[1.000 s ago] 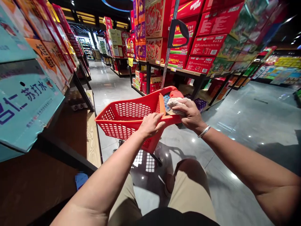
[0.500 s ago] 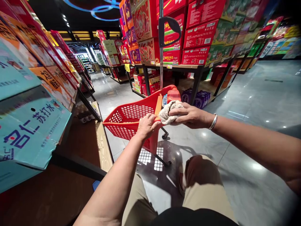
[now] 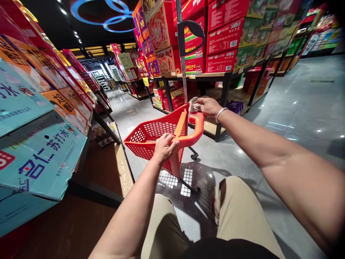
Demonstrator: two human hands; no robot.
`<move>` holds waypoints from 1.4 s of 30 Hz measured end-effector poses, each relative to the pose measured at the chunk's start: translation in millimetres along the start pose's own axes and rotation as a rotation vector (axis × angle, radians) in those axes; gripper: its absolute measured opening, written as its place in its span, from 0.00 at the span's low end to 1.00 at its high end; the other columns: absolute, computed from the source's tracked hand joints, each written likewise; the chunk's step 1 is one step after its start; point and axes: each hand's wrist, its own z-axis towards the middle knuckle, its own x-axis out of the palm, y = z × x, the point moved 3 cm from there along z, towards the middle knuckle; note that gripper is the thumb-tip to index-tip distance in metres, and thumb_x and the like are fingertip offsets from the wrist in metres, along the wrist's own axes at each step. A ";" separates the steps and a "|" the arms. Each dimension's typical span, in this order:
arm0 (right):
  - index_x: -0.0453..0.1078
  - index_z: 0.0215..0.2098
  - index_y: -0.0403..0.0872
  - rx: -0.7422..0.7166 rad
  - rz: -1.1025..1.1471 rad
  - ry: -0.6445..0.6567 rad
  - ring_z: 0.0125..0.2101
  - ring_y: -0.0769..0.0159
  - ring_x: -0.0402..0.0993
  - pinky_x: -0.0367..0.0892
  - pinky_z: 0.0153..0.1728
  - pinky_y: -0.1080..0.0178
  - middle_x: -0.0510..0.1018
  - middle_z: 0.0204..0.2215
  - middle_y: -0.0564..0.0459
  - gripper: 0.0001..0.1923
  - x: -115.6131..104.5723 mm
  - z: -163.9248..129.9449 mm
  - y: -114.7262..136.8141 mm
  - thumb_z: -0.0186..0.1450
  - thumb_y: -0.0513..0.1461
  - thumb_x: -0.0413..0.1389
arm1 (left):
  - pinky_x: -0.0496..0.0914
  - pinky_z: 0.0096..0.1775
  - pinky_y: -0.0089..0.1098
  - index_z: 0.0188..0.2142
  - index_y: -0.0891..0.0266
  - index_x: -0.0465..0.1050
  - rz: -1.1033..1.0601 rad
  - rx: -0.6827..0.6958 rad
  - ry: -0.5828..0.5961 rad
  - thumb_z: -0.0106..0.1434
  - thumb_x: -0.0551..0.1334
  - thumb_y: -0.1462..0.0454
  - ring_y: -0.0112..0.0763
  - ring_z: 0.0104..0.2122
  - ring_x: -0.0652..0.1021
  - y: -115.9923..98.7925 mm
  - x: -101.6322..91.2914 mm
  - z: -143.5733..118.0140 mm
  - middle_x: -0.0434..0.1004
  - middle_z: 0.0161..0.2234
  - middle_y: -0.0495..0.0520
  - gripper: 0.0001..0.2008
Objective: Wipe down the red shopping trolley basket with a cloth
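Note:
In front of my knees stands a red plastic shopping cart with perforated sides and casters. My left hand is closed over the cart's near rim, beside the orange flap. A crumpled, pale grey-white cloth is bunched in my right hand, whose wrist wears a silver bangle. That cloth rests on the far end of the red loop handle. Behind it rises a metal pole with a dark grey hook-shaped grip.
Light-blue cartons are stacked on a low wooden shelf at my left. Across the aisle, red boxes are piled on a black-framed display table. Purple-wrapped packs sit on its lower board. Grey glossy floor extends to the right.
My right hand has moved the cloth from the handle's near part, beside my left hand, to its far end. My left hand still grips the rim. The view has shifted slightly.

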 end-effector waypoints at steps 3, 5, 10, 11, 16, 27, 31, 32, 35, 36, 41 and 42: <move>0.82 0.43 0.47 -0.136 -0.112 -0.002 0.45 0.58 0.75 0.69 0.50 0.58 0.81 0.45 0.48 0.14 4.1 -34.1 25.5 0.60 0.36 0.61 | 0.67 0.52 0.41 0.47 0.57 0.75 -0.014 0.018 -0.007 0.72 0.53 0.49 0.41 0.49 0.76 4.2 -2.1 -0.2 0.76 0.48 0.55 0.19; 0.81 0.42 0.48 -0.290 -0.105 0.037 0.46 0.59 0.74 0.67 0.53 0.56 0.81 0.44 0.48 0.12 3.3 -63.3 47.6 0.61 0.36 0.59 | 0.67 0.51 0.39 0.46 0.57 0.75 -0.037 0.039 -0.008 0.72 0.53 0.48 0.40 0.48 0.76 6.8 -3.9 -0.8 0.76 0.47 0.55 0.20; 0.81 0.44 0.49 -0.610 -0.037 0.209 0.48 0.59 0.74 0.68 0.52 0.55 0.80 0.48 0.48 0.15 -2.8 -94.1 70.1 0.62 0.33 0.56 | 0.68 0.50 0.38 0.46 0.58 0.75 -0.049 0.064 0.032 0.72 0.51 0.47 0.39 0.46 0.76 11.2 -7.7 -1.4 0.76 0.44 0.55 0.22; 0.80 0.44 0.49 -0.609 -0.039 0.179 0.49 0.58 0.74 0.68 0.52 0.55 0.79 0.49 0.47 0.15 -4.9 -89.5 64.9 0.63 0.33 0.56 | 0.69 0.50 0.38 0.47 0.58 0.75 -0.049 0.062 0.044 0.72 0.51 0.47 0.38 0.46 0.75 11.6 -8.0 -1.4 0.76 0.44 0.55 0.21; 0.80 0.44 0.47 -0.346 -0.067 -0.154 0.51 0.52 0.73 0.63 0.56 0.48 0.79 0.50 0.45 0.14 -3.3 -76.5 35.4 0.62 0.33 0.57 | 0.68 0.51 0.39 0.47 0.58 0.75 -0.075 0.043 0.047 0.72 0.52 0.49 0.38 0.48 0.75 11.2 -8.6 -1.8 0.76 0.45 0.55 0.20; 0.78 0.51 0.54 -0.579 -0.262 -0.136 0.55 0.43 0.62 0.59 0.52 0.42 0.74 0.59 0.46 0.16 31.2 -178.3 123.9 0.65 0.42 0.61 | 0.67 0.54 0.40 0.45 0.58 0.75 -0.114 0.070 0.001 0.72 0.53 0.51 0.39 0.47 0.75 9.8 -9.6 -6.4 0.77 0.44 0.55 0.17; 0.79 0.45 0.52 -0.756 -0.270 0.046 0.49 0.52 0.68 0.61 0.51 0.47 0.78 0.53 0.47 0.11 23.4 -144.5 122.9 0.70 0.43 0.56 | 0.67 0.53 0.40 0.44 0.58 0.75 -0.116 0.065 0.015 0.71 0.55 0.52 0.39 0.49 0.75 7.9 -12.5 -10.8 0.77 0.46 0.55 0.16; 0.79 0.45 0.51 -0.784 -0.254 0.080 0.47 0.55 0.69 0.62 0.51 0.49 0.79 0.51 0.47 0.11 19.7 -129.7 116.5 0.71 0.42 0.55 | 0.67 0.53 0.40 0.44 0.58 0.75 -0.115 0.057 0.016 0.71 0.55 0.52 0.39 0.49 0.75 7.9 -12.9 -12.1 0.77 0.45 0.55 0.16; 0.80 0.42 0.48 -0.742 -0.244 0.095 0.47 0.57 0.72 0.64 0.52 0.53 0.80 0.48 0.45 0.10 5.5 -76.0 81.1 0.69 0.40 0.56 | 0.67 0.52 0.40 0.44 0.57 0.75 -0.094 0.027 0.013 0.71 0.55 0.51 0.39 0.48 0.76 9.2 -13.1 -16.6 0.78 0.44 0.55 0.16; 0.81 0.39 0.47 -0.688 -0.247 0.092 0.47 0.57 0.73 0.65 0.51 0.54 0.80 0.48 0.45 0.10 0.5 -57.1 65.9 0.68 0.39 0.57 | 0.67 0.53 0.40 0.44 0.57 0.75 -0.085 0.022 0.007 0.71 0.55 0.50 0.40 0.48 0.76 9.8 -13.2 -18.1 0.78 0.44 0.55 0.16; 0.82 0.41 0.46 -0.150 -0.395 0.133 0.42 0.59 0.76 0.68 0.43 0.61 0.82 0.45 0.47 0.13 -8.9 22.1 11.3 0.60 0.34 0.59 | 0.67 0.53 0.40 0.44 0.56 0.76 -0.079 0.044 -0.011 0.70 0.55 0.47 0.41 0.47 0.77 10.5 -14.0 -23.0 0.79 0.44 0.56 0.19; 0.82 0.42 0.46 -0.096 -0.415 0.157 0.40 0.59 0.76 0.67 0.40 0.62 0.82 0.43 0.48 0.14 -5.1 32.9 12.6 0.59 0.33 0.60 | 0.67 0.53 0.40 0.44 0.56 0.76 -0.078 0.048 -0.010 0.70 0.55 0.47 0.41 0.47 0.77 10.2 -14.2 -23.5 0.79 0.44 0.56 0.20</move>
